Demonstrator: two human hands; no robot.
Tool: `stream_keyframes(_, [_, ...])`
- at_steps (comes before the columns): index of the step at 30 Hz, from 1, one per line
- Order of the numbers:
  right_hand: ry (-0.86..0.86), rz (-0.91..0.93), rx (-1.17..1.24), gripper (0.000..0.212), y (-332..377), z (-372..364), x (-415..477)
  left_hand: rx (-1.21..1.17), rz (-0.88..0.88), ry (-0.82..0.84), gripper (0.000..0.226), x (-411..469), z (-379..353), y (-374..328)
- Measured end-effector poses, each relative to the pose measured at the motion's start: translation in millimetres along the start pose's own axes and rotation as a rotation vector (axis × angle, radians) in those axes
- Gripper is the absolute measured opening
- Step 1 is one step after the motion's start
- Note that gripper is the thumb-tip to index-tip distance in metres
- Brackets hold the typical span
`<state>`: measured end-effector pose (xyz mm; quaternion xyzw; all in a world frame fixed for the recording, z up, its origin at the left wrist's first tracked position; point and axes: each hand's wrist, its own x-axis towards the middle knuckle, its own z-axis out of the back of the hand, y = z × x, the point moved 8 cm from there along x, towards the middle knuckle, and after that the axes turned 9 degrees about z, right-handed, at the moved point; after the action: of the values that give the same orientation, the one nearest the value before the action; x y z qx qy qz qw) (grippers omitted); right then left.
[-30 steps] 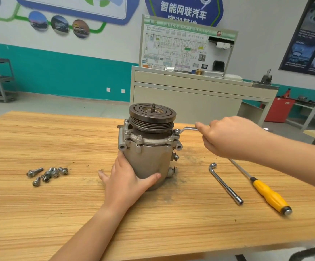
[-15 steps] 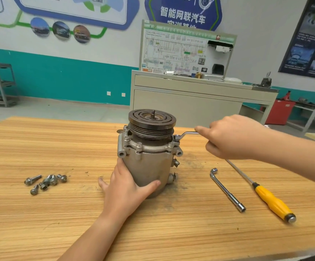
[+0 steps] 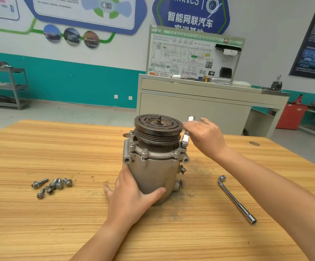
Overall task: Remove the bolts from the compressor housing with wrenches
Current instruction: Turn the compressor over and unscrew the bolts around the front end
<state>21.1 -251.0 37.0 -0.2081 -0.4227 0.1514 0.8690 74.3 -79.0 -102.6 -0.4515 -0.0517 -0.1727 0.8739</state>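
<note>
The compressor housing [image 3: 153, 174] stands upright in the middle of the table [image 3: 59, 223]. It is a round, dull grey metal can with a rough skin. On top sits a dark pulley [image 3: 158, 127] with grooves round its side. Small silver bolts [image 3: 144, 151] stick up from the rim under the pulley. The left hand [image 3: 132, 196] grips the near side of the housing, with the thumb wrapped round the front. At the right end of the rim, a shiny wrench [image 3: 185, 137] sits on one bolt. Its long bar goes from that bolt toward the far side, or up; I cannot tell which. The right hand [image 3: 203, 134] holds this bar with its fingers laid across it, just right of the pulley. That hand is the nearer one to this bolt. I think the next turn has to swing the bar round the bolt, and the pulley is very close. Some loose bolts [image 3: 51, 184] lie in a heap to the left. A thin bent wrench [image 3: 235, 198] of smooth steel lies to the right.
</note>
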Motion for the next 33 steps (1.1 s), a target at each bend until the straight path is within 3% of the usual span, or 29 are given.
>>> stream_keyframes(5, [0.178, -0.237, 0.183, 0.026, -9.3, -27.6, 2.2, -0.005, 0.0, 0.007, 0.119, 0.4, 1.1, -1.4])
stream_keyframes(11, [-0.045, -0.646, 0.419, 0.028, -29.5, 25.3, -39.8, -0.02, 0.0, 0.012, 0.119, -0.5, 1.6, -1.3])
stream_keyframes(13, [0.023, -0.592, 0.391, 0.029, -18.6, 44.2, -48.3, -0.025, 0.0, 0.014, 0.119, -0.7, 2.0, -1.8])
stream_keyframes(17, [0.486, -0.517, 0.19, 0.042, 7.1, 54.5, -68.4, -0.027, 0.003, 0.013, 0.119, -0.8, 1.4, -1.8])
stream_keyframes(19, [0.615, -0.493, 0.083, 0.047, 14.2, 57.5, -70.2, -0.019, 0.004, 0.007, 0.12, -0.7, 1.3, -1.7])
stream_keyframes(33, [0.858, -0.204, -0.256, 0.064, 58.7, 58.2, -28.5, -0.051, 0.001, 0.023, 0.118, 0.2, 0.2, -0.9])
